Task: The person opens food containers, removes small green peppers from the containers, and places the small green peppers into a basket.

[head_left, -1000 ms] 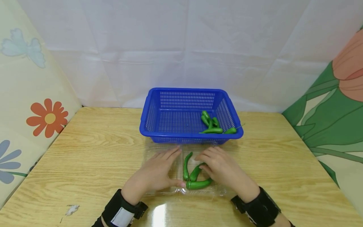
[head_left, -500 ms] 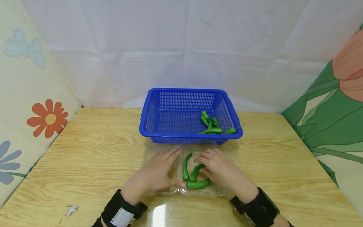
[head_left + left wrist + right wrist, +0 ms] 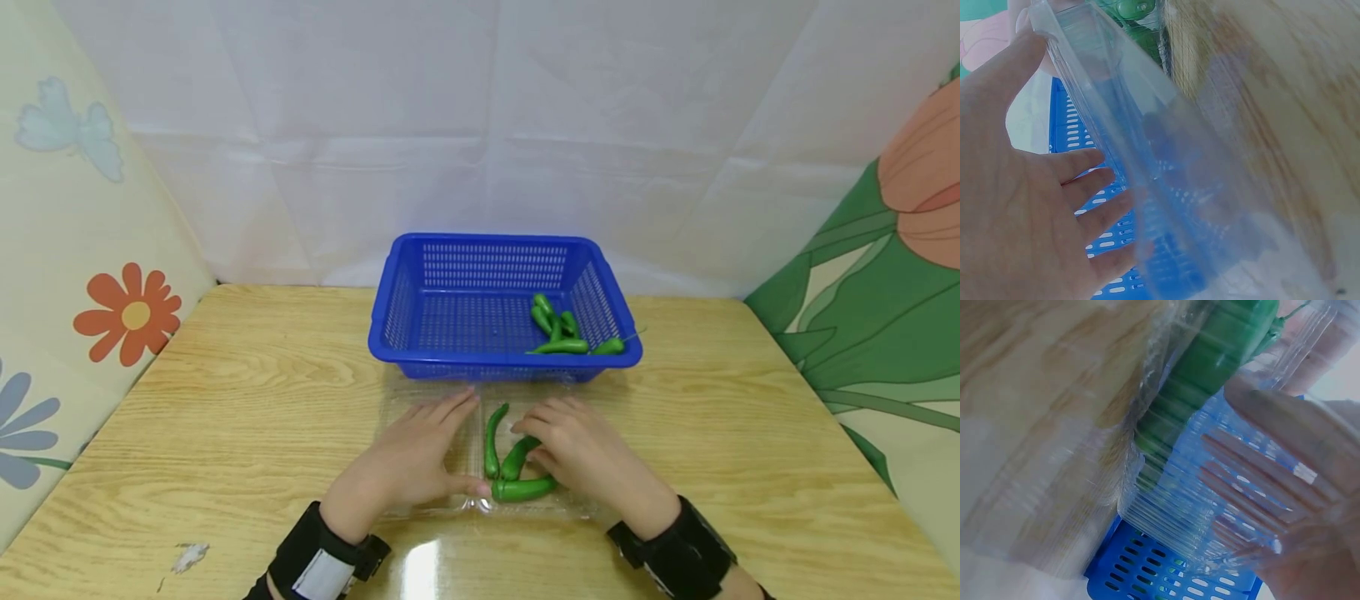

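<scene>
A clear plastic clamshell box (image 3: 463, 454) lies opened flat on the table, a ridge running between its halves. In its right half are three green chili peppers: one upright along the ridge (image 3: 492, 442), a slanted middle one (image 3: 517, 457) and one lying crosswise in front (image 3: 523, 489). My left hand (image 3: 418, 454) rests spread over the left half, thumb at the ridge by the front pepper. Curled over the right half, my right hand (image 3: 581, 442) pinches the upper end of the middle pepper, thumb below and fingers above. The right wrist view shows its fingers through clear plastic.
A blue plastic basket (image 3: 495, 358) stands right behind the box. Several more green peppers (image 3: 562, 344) lie in its right front corner, one stem poking over the rim. White cloth (image 3: 480, 125) closes off the back, with patterned panels at both sides.
My right hand has shifted very slightly left over the peppers, baring a little more of the middle one's upper end. My left hand has stayed in place.
</scene>
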A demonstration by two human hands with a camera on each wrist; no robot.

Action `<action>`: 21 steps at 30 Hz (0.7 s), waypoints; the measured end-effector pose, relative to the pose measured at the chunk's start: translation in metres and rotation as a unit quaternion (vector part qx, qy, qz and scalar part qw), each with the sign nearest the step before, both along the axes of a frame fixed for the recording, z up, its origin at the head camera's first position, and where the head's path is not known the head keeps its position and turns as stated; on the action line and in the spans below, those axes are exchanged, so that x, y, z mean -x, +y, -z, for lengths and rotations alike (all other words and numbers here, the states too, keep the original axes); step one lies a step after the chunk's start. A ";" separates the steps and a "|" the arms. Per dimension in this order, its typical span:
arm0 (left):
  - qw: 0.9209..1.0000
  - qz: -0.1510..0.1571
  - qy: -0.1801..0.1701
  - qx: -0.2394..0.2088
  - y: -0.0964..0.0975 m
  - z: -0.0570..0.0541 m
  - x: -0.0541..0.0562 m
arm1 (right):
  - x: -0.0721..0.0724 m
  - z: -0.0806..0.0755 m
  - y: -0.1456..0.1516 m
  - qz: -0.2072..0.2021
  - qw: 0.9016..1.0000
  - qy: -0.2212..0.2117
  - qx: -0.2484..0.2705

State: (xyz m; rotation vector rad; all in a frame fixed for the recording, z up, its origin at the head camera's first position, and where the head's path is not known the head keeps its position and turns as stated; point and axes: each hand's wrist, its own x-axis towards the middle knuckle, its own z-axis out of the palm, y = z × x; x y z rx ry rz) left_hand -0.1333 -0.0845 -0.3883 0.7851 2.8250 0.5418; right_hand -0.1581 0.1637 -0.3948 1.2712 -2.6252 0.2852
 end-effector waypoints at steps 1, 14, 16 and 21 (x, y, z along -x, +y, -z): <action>1.000 0.000 0.000 0.000 0.000 0.000 0.000 | 0.000 0.000 0.000 0.000 1.000 0.000 -0.002; 1.000 -0.002 0.000 0.002 0.000 -0.001 -0.001 | 0.000 0.006 -0.001 0.000 1.000 0.000 -0.011; 1.000 -0.002 0.000 0.002 0.000 -0.001 -0.001 | 0.000 0.006 -0.001 -0.001 1.000 0.001 -0.012; 1.000 -0.002 -0.002 0.000 0.000 0.000 -0.001 | 0.000 0.007 -0.001 -0.003 1.000 0.001 -0.008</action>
